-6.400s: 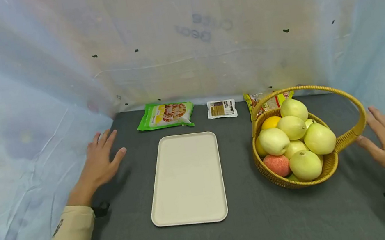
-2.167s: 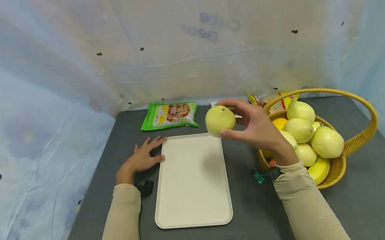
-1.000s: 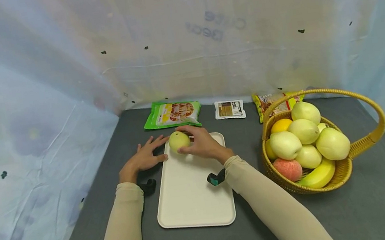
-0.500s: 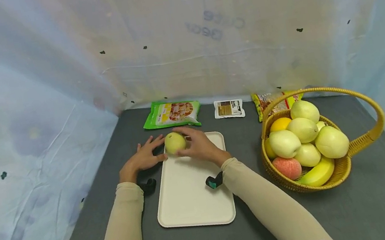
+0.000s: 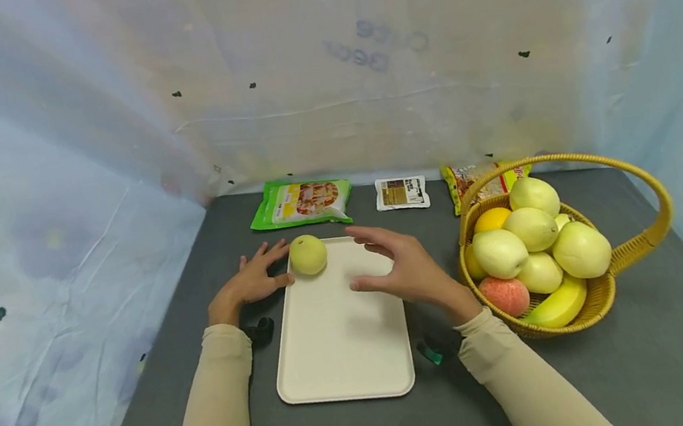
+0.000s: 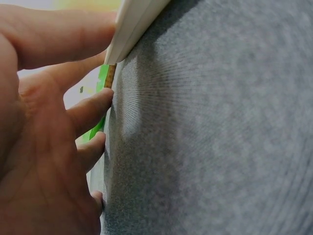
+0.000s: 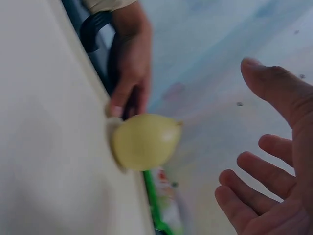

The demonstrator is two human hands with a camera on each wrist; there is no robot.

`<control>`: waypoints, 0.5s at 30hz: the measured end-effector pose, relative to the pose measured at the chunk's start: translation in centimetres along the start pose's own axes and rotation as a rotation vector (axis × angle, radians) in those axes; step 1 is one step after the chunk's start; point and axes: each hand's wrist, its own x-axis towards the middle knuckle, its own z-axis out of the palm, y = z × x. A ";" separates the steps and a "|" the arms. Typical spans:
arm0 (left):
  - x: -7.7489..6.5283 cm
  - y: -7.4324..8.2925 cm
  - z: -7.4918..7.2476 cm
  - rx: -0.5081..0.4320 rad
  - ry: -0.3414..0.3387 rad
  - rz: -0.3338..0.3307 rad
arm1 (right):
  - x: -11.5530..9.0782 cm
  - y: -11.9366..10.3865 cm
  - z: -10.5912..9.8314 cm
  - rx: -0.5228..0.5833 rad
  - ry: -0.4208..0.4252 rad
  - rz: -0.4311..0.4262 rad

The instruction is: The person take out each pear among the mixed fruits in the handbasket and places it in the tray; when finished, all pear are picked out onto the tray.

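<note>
A round yellow-green pear (image 5: 308, 255) sits on the far left corner of the cream tray (image 5: 342, 349). My left hand (image 5: 252, 279) lies beside that corner with fingers spread; its thumb and index finger touch the tray's rim. In the left wrist view the thumb is against the raised tray edge (image 6: 134, 29), while the other fingertips rest on the cloth. Over the tray's right side hovers my right hand (image 5: 406, 268), apart from the pear, thumb and fingers spread with nothing between them. The right wrist view shows the pear (image 7: 146, 142) beyond the open right hand (image 7: 274, 171).
A wicker basket (image 5: 607, 302) with a tall handle stands to the right. It holds several pears, a peach (image 5: 505, 295), a banana (image 5: 557, 306) and an orange fruit (image 5: 492, 220). Along the back lie a green food packet (image 5: 303, 202), a small white packet (image 5: 401, 193) and a yellow packet (image 5: 459, 184).
My right hand took the pear from the basket side to the tray's far left corner, let go and drew back right. My left hand came in to the tray's rim earlier and stays there.
</note>
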 end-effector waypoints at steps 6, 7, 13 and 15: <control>0.3 -0.7 0.1 0.014 -0.008 0.003 | -3.9 -2.1 -3.6 0.010 0.031 -0.032; 0.3 -0.8 0.2 0.014 -0.007 0.003 | -4.6 -2.3 -4.2 0.017 0.039 -0.033; 0.2 -0.6 0.2 -0.011 0.001 0.002 | -8.7 -3.4 -7.8 0.015 0.098 -0.020; 0.2 -0.6 0.2 -0.014 0.001 0.000 | -10.0 -3.5 -8.9 0.010 0.126 -0.027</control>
